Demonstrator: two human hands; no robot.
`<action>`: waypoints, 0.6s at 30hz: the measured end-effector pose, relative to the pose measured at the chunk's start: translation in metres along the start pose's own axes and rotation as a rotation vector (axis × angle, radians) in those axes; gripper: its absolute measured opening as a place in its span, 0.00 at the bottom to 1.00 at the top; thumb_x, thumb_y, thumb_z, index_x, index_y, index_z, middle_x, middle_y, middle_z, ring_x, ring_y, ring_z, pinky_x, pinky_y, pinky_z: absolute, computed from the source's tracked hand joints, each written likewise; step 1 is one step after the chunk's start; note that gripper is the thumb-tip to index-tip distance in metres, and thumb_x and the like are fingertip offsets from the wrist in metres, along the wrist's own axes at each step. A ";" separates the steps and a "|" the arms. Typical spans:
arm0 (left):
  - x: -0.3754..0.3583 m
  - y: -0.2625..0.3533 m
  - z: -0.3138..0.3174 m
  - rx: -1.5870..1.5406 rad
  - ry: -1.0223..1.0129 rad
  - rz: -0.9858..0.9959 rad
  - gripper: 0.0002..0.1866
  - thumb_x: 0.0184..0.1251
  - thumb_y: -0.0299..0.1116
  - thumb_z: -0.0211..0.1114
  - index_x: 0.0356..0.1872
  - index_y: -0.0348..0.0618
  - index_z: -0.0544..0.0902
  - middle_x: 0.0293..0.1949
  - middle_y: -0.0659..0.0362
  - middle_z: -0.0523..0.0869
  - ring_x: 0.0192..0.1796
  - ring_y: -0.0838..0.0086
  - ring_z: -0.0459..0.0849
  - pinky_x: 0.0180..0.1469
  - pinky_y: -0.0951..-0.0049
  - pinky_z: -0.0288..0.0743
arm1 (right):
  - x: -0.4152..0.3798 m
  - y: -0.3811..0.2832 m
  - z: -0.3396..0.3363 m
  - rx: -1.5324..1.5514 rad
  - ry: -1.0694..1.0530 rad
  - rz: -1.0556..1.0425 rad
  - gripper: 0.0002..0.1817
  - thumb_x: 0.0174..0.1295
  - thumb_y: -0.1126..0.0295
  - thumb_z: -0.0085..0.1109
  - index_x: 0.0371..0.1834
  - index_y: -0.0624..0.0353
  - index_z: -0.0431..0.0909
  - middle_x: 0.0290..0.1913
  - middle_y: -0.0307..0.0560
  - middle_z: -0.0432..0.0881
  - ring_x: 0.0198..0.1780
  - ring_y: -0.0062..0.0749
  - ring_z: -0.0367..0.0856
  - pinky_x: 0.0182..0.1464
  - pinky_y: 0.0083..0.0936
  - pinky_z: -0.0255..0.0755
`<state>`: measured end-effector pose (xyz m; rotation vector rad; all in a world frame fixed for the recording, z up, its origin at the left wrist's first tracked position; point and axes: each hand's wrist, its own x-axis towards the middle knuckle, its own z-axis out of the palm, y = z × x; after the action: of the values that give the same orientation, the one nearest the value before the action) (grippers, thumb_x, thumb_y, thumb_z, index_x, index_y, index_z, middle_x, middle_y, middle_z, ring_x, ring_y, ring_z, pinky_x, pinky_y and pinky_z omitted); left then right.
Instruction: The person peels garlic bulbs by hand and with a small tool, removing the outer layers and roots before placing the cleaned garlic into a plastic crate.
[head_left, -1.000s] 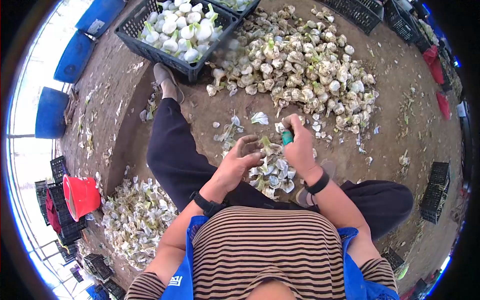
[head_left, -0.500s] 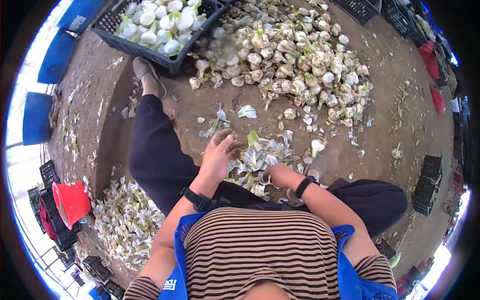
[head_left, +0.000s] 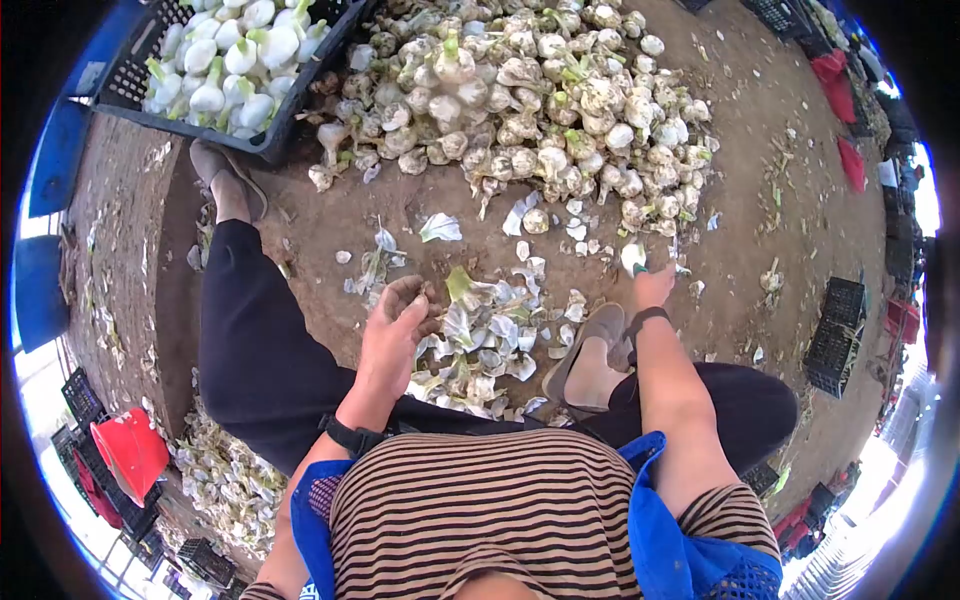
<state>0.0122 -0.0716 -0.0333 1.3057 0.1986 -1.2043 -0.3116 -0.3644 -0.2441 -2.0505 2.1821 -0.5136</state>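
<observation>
Over the ground between my legs is my left hand (head_left: 402,312), its soiled fingers curled in towards the thumb, near a heap of pale peeled skins (head_left: 490,345). What those fingers hold, if anything, is too small to name. My right hand (head_left: 655,287) reaches out beyond my shoe with closed fingers. Right at its fingertips shows a white garlic bulb (head_left: 632,257), with a bit of green beside it. Farther out lies a large pile of unpeeled, soil-marked garlic bulbs (head_left: 560,110).
A black crate (head_left: 270,145) of clean white bulbs stands at the upper left, by my outstretched foot (head_left: 228,180). More skins (head_left: 225,480) lie beside my left leg, near a red bucket (head_left: 132,452). Black crates (head_left: 836,335) stand on the right.
My right hand has moved from the skins outward to the right, to the white bulb. My left hand stays curled over the ground. The view has shifted, and my right shoe shows more fully.
</observation>
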 end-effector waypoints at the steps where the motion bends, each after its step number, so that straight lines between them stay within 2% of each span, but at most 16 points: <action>1: 0.002 -0.002 0.000 0.000 -0.004 -0.005 0.17 0.66 0.27 0.55 0.55 0.37 0.68 0.47 0.59 0.76 0.45 0.73 0.77 0.46 0.74 0.72 | 0.010 0.005 0.002 0.008 -0.003 -0.003 0.31 0.46 0.71 0.60 0.58 0.64 0.67 0.53 0.68 0.71 0.57 0.58 0.69 0.59 0.43 0.62; 3: 0.005 -0.003 0.004 0.019 0.006 -0.020 0.17 0.66 0.27 0.56 0.55 0.37 0.68 0.48 0.58 0.76 0.46 0.73 0.77 0.47 0.74 0.72 | 0.018 0.011 0.005 0.193 -0.271 -0.050 0.35 0.46 0.71 0.61 0.62 0.66 0.63 0.56 0.73 0.69 0.60 0.60 0.66 0.62 0.42 0.60; 4: 0.005 -0.004 0.006 0.024 0.004 -0.034 0.16 0.66 0.26 0.54 0.54 0.37 0.69 0.46 0.58 0.76 0.45 0.72 0.77 0.46 0.74 0.73 | 0.017 -0.003 0.003 0.016 -0.387 -0.055 0.29 0.48 0.73 0.58 0.58 0.64 0.69 0.55 0.70 0.71 0.59 0.57 0.69 0.59 0.39 0.64; 5: 0.006 -0.005 0.008 0.030 0.000 -0.045 0.14 0.67 0.25 0.53 0.53 0.38 0.69 0.45 0.57 0.76 0.44 0.72 0.78 0.46 0.73 0.74 | 0.016 -0.006 0.004 0.023 -0.392 -0.049 0.29 0.48 0.73 0.58 0.58 0.64 0.69 0.55 0.70 0.71 0.59 0.57 0.69 0.59 0.39 0.64; 7: 0.009 -0.011 0.010 0.032 0.002 -0.052 0.15 0.67 0.26 0.53 0.54 0.37 0.69 0.46 0.56 0.77 0.44 0.70 0.79 0.46 0.72 0.74 | 0.012 -0.021 -0.003 -0.046 -0.406 -0.329 0.20 0.49 0.76 0.55 0.48 0.60 0.78 0.48 0.66 0.78 0.50 0.55 0.76 0.52 0.40 0.69; 8: 0.010 -0.012 0.011 0.041 -0.019 -0.078 0.16 0.67 0.26 0.54 0.54 0.37 0.68 0.46 0.56 0.77 0.44 0.70 0.79 0.46 0.72 0.75 | 0.014 -0.036 -0.012 -0.030 -0.436 -0.143 0.16 0.49 0.79 0.51 0.41 0.57 0.83 0.38 0.61 0.82 0.40 0.50 0.81 0.45 0.36 0.73; 9: 0.010 -0.012 0.012 0.047 -0.041 -0.103 0.16 0.67 0.26 0.54 0.55 0.37 0.68 0.46 0.56 0.78 0.44 0.70 0.79 0.46 0.72 0.75 | 0.014 -0.036 -0.007 -0.022 -0.432 -0.143 0.16 0.49 0.79 0.51 0.41 0.57 0.83 0.38 0.61 0.82 0.40 0.50 0.81 0.45 0.36 0.73; 11: 0.008 -0.012 0.015 0.067 -0.039 -0.115 0.16 0.67 0.26 0.54 0.55 0.37 0.69 0.46 0.56 0.79 0.44 0.71 0.79 0.47 0.72 0.75 | 0.007 -0.037 0.002 0.394 -0.473 0.163 0.17 0.50 0.80 0.49 0.42 0.58 0.83 0.33 0.56 0.84 0.33 0.39 0.83 0.39 0.30 0.75; 12: 0.009 -0.015 0.013 0.077 -0.076 -0.111 0.17 0.67 0.27 0.54 0.56 0.37 0.69 0.46 0.57 0.79 0.44 0.72 0.79 0.47 0.72 0.75 | -0.003 -0.056 -0.003 0.617 -0.609 0.293 0.19 0.50 0.81 0.47 0.44 0.60 0.82 0.34 0.51 0.84 0.33 0.30 0.81 0.36 0.25 0.74; 13: 0.009 -0.016 0.011 0.087 -0.111 -0.107 0.17 0.67 0.27 0.54 0.57 0.38 0.69 0.46 0.57 0.79 0.44 0.72 0.79 0.47 0.73 0.75 | -0.016 -0.072 -0.007 0.675 -0.695 0.203 0.19 0.49 0.82 0.46 0.43 0.62 0.82 0.34 0.49 0.84 0.32 0.28 0.81 0.34 0.23 0.73; 14: 0.008 -0.016 0.012 0.114 -0.145 -0.086 0.20 0.67 0.30 0.56 0.59 0.38 0.69 0.49 0.58 0.78 0.45 0.76 0.78 0.47 0.75 0.73 | -0.029 -0.102 -0.026 0.715 -0.846 0.134 0.19 0.49 0.83 0.45 0.41 0.63 0.83 0.35 0.50 0.84 0.33 0.29 0.81 0.37 0.24 0.73; 15: 0.009 -0.017 0.012 0.114 -0.134 -0.072 0.20 0.67 0.30 0.56 0.59 0.38 0.69 0.49 0.58 0.78 0.45 0.76 0.78 0.47 0.75 0.73 | -0.045 -0.134 -0.046 0.659 -0.870 -0.024 0.19 0.47 0.84 0.45 0.39 0.61 0.83 0.35 0.52 0.85 0.35 0.32 0.82 0.40 0.25 0.72; 17: 0.010 -0.019 0.009 0.272 -0.120 0.035 0.26 0.64 0.32 0.61 0.62 0.37 0.66 0.53 0.55 0.77 0.51 0.74 0.77 0.50 0.75 0.71 | -0.069 -0.199 -0.107 0.558 -1.085 -0.384 0.20 0.47 0.84 0.45 0.39 0.57 0.84 0.36 0.53 0.84 0.37 0.37 0.81 0.42 0.25 0.71; 18: 0.006 -0.015 0.008 0.417 -0.166 0.108 0.29 0.61 0.33 0.63 0.63 0.37 0.66 0.54 0.53 0.77 0.53 0.72 0.76 0.52 0.74 0.70 | -0.082 -0.218 -0.122 0.631 -1.197 -0.437 0.18 0.47 0.83 0.47 0.37 0.58 0.83 0.37 0.52 0.84 0.37 0.36 0.81 0.42 0.26 0.71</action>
<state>-0.0003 -0.0784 -0.0446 1.5419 -0.2539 -1.2959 -0.1349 -0.2697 -0.0745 -1.7010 0.7689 0.0565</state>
